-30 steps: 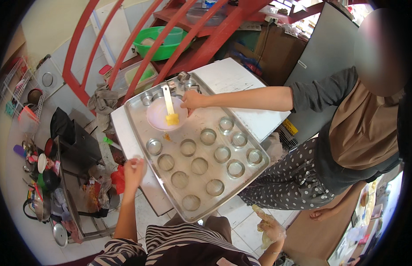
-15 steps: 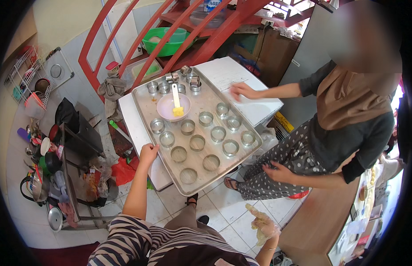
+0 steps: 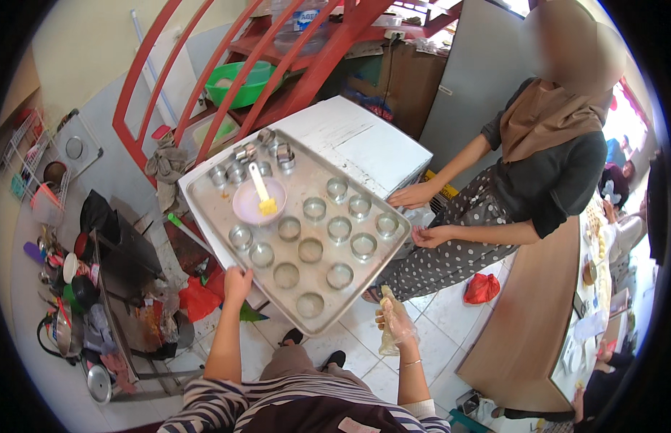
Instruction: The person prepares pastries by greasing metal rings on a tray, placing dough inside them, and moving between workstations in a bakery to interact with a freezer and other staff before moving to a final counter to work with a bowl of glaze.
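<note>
My left hand [image 3: 238, 285], bare, is closed on the near left edge of a large metal baking tray [image 3: 227, 249]. My right hand [image 3: 399, 325] wears a thin clear plastic glove; it is off the tray's near right corner, fingers partly bent and apart, holding nothing I can see. Round metal ring moulds [image 3: 310, 250] stand spaced over the tray, with several more bunched and stacked at its far end. A pale lilac bowl [image 3: 243, 211] sits among them, and a white-handled brush [image 3: 260, 184] with yellow bristles lies across it.
The tray rests on a white cabinet top [image 3: 350, 137]. A co-worker stands at the right, hands [image 3: 416, 195] near the tray's right edge. Red stair rails [image 3: 274, 72] rise behind. Cookware crowds a rack [image 3: 111, 289] at left; a wooden counter [image 3: 526, 325] stands at right.
My gloved right hand has risen toward the tray's near right corner. My left hand keeps to the tray's edge. The co-worker's hands have come closer together beside the tray. The whole view has shifted.
</note>
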{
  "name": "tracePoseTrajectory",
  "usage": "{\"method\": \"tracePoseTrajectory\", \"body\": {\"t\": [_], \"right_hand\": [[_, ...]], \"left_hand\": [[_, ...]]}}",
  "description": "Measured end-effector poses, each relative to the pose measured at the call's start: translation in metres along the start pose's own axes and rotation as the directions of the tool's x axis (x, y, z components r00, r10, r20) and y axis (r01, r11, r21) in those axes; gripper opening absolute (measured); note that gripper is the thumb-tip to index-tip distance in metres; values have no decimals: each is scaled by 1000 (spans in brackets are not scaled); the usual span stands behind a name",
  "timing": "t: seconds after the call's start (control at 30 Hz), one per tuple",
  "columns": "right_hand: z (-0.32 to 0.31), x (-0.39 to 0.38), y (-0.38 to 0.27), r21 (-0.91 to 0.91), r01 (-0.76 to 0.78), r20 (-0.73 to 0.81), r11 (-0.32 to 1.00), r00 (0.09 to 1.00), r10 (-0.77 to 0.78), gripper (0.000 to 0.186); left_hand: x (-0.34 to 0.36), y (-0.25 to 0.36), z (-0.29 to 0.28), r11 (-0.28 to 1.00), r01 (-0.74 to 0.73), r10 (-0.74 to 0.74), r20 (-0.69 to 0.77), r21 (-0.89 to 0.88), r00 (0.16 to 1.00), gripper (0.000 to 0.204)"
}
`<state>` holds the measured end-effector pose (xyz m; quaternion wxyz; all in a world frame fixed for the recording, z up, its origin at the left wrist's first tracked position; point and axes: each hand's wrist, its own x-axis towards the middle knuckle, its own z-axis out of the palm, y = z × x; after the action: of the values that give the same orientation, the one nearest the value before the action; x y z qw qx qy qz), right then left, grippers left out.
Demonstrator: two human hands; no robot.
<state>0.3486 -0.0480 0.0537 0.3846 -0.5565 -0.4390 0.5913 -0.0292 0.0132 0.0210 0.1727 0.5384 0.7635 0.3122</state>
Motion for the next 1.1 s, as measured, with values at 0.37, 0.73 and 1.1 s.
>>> {"method": "tracePoseTrajectory", "body": {"t": [0.37, 0.73, 1.1], "right_hand": [[70, 32, 6, 136, -164, -318, 977, 927, 200, 59], [78, 34, 22, 383, -13, -468, 924, 859, 206, 34], [71, -37, 36, 325, 58, -548, 944, 825, 138, 31]], "left_hand": [[111, -96, -89, 910, 256, -325, -177, -327, 929, 43], [228, -130, -86, 756, 303, -358, 21, -580, 934, 29], [161, -145, -99, 862, -13, -66, -138, -506, 988, 17]]}}
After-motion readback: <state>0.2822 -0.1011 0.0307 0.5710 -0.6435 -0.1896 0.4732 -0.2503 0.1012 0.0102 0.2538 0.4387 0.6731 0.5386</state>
